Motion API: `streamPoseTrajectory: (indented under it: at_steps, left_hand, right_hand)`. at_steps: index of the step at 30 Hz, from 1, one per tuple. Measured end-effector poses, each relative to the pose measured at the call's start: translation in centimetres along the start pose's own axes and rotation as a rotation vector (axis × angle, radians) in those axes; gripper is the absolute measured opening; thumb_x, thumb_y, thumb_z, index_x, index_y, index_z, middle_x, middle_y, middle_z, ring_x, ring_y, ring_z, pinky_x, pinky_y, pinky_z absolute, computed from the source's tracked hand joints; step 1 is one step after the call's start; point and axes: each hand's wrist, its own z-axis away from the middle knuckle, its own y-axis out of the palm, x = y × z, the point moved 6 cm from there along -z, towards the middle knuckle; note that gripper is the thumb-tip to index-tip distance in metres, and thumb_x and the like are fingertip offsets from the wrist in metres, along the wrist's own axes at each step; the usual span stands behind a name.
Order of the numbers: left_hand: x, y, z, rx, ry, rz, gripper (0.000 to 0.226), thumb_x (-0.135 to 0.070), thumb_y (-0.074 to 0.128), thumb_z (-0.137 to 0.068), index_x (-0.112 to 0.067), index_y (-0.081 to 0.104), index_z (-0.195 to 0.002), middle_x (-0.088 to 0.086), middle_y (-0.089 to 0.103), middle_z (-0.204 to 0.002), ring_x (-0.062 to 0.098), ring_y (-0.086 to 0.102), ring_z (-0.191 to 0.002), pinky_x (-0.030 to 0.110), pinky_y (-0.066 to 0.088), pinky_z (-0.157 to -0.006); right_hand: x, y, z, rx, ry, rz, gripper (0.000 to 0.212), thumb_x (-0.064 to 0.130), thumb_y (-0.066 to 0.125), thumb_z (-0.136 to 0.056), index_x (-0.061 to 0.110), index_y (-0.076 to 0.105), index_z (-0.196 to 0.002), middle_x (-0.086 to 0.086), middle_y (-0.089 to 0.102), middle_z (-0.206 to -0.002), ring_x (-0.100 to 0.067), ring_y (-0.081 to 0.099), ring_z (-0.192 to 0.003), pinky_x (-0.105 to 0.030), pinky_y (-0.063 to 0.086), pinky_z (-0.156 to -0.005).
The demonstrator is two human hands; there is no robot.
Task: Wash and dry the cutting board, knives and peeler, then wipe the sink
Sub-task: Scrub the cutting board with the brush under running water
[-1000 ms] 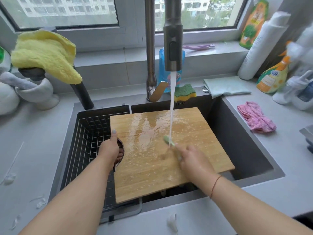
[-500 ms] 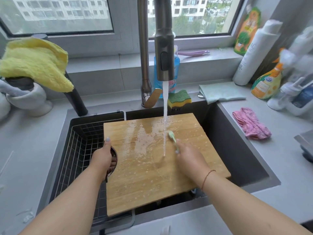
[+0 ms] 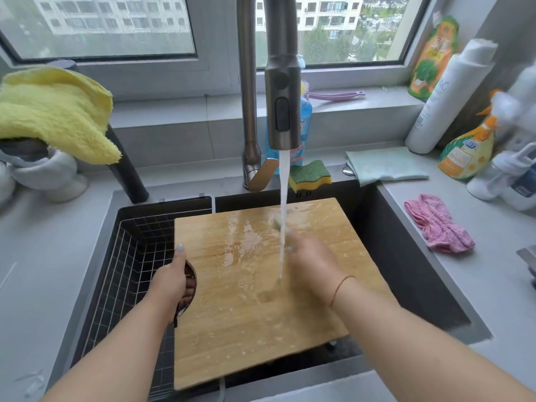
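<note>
Head view looks down on a rectangular light wooden cutting board (image 3: pixel 261 300) lying flat across a dark sink (image 3: pixel 406 256), wet and speckled with foam. On the board's left edge the left hand (image 3: pixel 171 281) grips at a round cut-out: its thumb lies on top, pointing away, and its fingers (image 3: pixel 190 288) curl up through the hole from below. The right hand (image 3: pixel 313 262) rests on the board's middle, motion-blurred, fingers closed round a small pale green scrubbing tool (image 3: pixel 280 220) whose tip juts out beyond the fingertips toward the board's far edge; its exact kind cannot be told. A thin red string bracelet (image 3: pixel 340 287) circles that wrist. A stream of water (image 3: pixel 282 213) falls from the grey metal tap (image 3: pixel 282 91) just left of the right fingers, crossing the green tool and striking the board. Under and left of the left fingers a black wire basket (image 3: pixel 130 256) fills the sink's left half. Beyond the right fingers, on the grey counter (image 3: pixel 493 285), a yellow-and-green sponge (image 3: pixel 310 175) sits by the tap base, with a folded pale green cloth (image 3: pixel 385 165) to its right. Further right lies a crumpled pink cloth (image 3: pixel 438 224). A fluffy yellow cloth (image 3: pixel 55 111) hangs far left.
</note>
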Motion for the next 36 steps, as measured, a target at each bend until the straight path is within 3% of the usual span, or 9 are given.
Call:
streamPoseTrajectory:
  at_steps: [3,5,13,16,20,23,25,30,36]
  left_hand:
    - [0.0,-0.1,0.2,-0.016,0.006,-0.013,0.075,-0.061,0.029,-0.096,0.001,0.046,-0.134,0.006,0.052,-0.073,0.018,0.050,-0.064,0.028,0.036,-0.051]
    - [-0.1,-0.1,0.3,-0.021,0.014,-0.026,0.073,-0.061,0.029,-0.096,0.000,0.049,-0.130,0.007,0.053,-0.074,0.019,0.051,-0.065,0.027,0.036,-0.051]
    - [-0.2,-0.2,0.3,0.006,-0.006,-0.022,0.057,-0.062,0.030,-0.096,-0.010,0.052,-0.100,0.009,0.060,-0.076,0.022,0.056,-0.067,0.029,0.045,-0.054]
    - [-0.5,-0.1,0.5,0.015,0.000,-0.037,0.056,-0.062,0.028,-0.096,-0.011,0.051,-0.104,0.008,0.060,-0.076,0.021,0.056,-0.067,0.028,0.044,-0.053]
    - [-0.2,-0.4,0.0,0.025,-0.004,-0.034,0.069,-0.067,0.029,-0.093,-0.006,0.057,-0.108,0.017,0.068,-0.090,0.028,0.063,-0.076,0.031,0.050,-0.057]
    - [0.0,-0.4,-0.3,0.017,-0.005,-0.021,0.068,-0.065,0.030,-0.094,-0.005,0.058,-0.107,0.018,0.066,-0.085,0.025,0.059,-0.067,0.030,0.048,-0.052]
    - [0.1,-0.3,-0.3,0.017,-0.008,-0.012,0.066,-0.064,0.032,-0.095,-0.004,0.058,-0.104,0.012,0.059,-0.071,0.018,0.051,-0.054,0.024,0.041,-0.044]
    - [0.4,-0.3,-0.5,0.020,0.002,-0.007,0.064,-0.062,0.031,-0.096,-0.005,0.058,-0.101,0.009,0.056,-0.067,0.017,0.047,-0.051,0.022,0.040,-0.043]
    - [0.5,-0.4,-0.7,0.024,0.000,-0.027,0.070,-0.065,0.030,-0.094,-0.004,0.058,-0.113,0.010,0.058,-0.073,0.019,0.051,-0.058,0.027,0.044,-0.050]
  right_hand:
    - [3.0,2.6,0.4,0.094,-0.053,-0.211,0.031,0.055,0.044,-0.093,0.032,0.063,-0.102,0.002,0.063,-0.086,-0.017,0.061,-0.078,-0.039,0.055,-0.076]
    - [3.7,1.7,-1.4,0.102,-0.071,-0.085,0.035,0.051,0.047,-0.094,0.022,0.064,-0.105,-0.004,0.064,-0.094,-0.023,0.061,-0.086,-0.038,0.053,-0.084]
    - [-4.8,-6.7,-4.5,-0.221,0.126,0.390,0.041,0.018,0.031,-0.099,0.020,0.039,-0.140,-0.010,0.056,-0.110,-0.029,0.056,-0.094,-0.034,0.042,-0.074]
    - [-3.4,-3.4,-1.9,-0.213,0.106,0.293,0.034,0.021,0.030,-0.101,0.018,0.048,-0.130,-0.001,0.053,-0.086,-0.018,0.053,-0.072,-0.029,0.040,-0.058]
    - [3.0,3.0,3.9,0.031,0.000,-0.168,0.044,0.056,0.028,-0.098,0.026,0.060,-0.100,0.001,0.056,-0.073,-0.011,0.044,-0.052,-0.022,0.036,-0.042]
    - [8.0,6.7,4.1,0.169,-0.161,-0.020,0.024,0.026,0.042,-0.100,0.015,0.055,-0.117,-0.006,0.061,-0.094,-0.015,0.057,-0.069,-0.024,0.052,-0.060]
    - [10.9,8.1,3.8,0.150,-0.251,0.113,0.040,0.007,0.043,-0.096,0.016,0.045,-0.134,-0.008,0.060,-0.106,-0.020,0.062,-0.087,-0.033,0.056,-0.076]
    - [12.2,7.9,2.6,0.089,-0.355,0.171,0.047,0.007,0.038,-0.097,0.015,0.035,-0.143,-0.006,0.055,-0.108,-0.021,0.055,-0.089,-0.033,0.050,-0.075]
    - [3.2,1.4,-0.1,-0.001,-0.020,-0.069,0.039,0.040,0.031,-0.101,0.023,0.057,-0.124,-0.005,0.063,-0.098,-0.024,0.062,-0.088,-0.038,0.055,-0.075]
